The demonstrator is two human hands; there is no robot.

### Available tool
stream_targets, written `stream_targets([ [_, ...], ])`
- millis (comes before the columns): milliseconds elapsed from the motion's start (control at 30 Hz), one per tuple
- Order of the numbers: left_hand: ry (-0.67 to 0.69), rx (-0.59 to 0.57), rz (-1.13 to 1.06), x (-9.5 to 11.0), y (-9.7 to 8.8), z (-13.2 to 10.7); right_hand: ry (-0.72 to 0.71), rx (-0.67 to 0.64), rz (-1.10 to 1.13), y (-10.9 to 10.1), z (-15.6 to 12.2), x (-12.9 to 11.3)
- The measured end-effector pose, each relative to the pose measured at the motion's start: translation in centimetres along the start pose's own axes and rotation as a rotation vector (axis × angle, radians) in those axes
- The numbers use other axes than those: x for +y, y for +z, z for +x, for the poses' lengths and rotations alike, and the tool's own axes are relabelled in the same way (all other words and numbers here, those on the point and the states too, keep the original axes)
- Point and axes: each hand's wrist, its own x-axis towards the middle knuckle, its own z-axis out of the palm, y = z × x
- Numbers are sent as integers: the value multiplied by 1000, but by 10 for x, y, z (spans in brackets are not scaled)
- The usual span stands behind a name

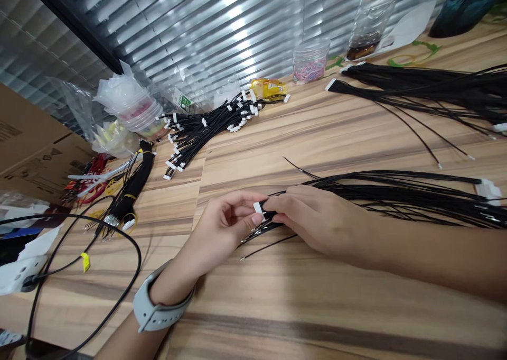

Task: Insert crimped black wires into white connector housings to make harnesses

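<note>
While pinching small white plastic connector (258, 208) w/ left hand (224, 225), also gripping its thin black wires (368, 186) w/ right hand (317, 217) right beside it, prob to keep them fanned flat on striped wood-grain table (277, 302), no tangles.

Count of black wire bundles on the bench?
4: the near bundle in the right hand and left hand, a loose pile back centre, the back-right bundle, and the tied bundle far left. The back-right one could be two.
</note>
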Motion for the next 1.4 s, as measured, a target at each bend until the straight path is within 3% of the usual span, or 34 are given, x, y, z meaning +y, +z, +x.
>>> stream_targets([
  [467, 12, -25, 35, -1, -3, -3, 153, -43, 99, 0, -5, -2],
  [900, 53, -45, 101, 2, -2, -5, 30, -110, 36, -14, 8, -11],
  [1067, 35, -50, 56, 2, 0, -4, 127, -117, 94, -3, 1, -5],
  [1400, -29, -64, 19, 2, -4, -2, 96, -216, 110, -5, 2, -3],
])
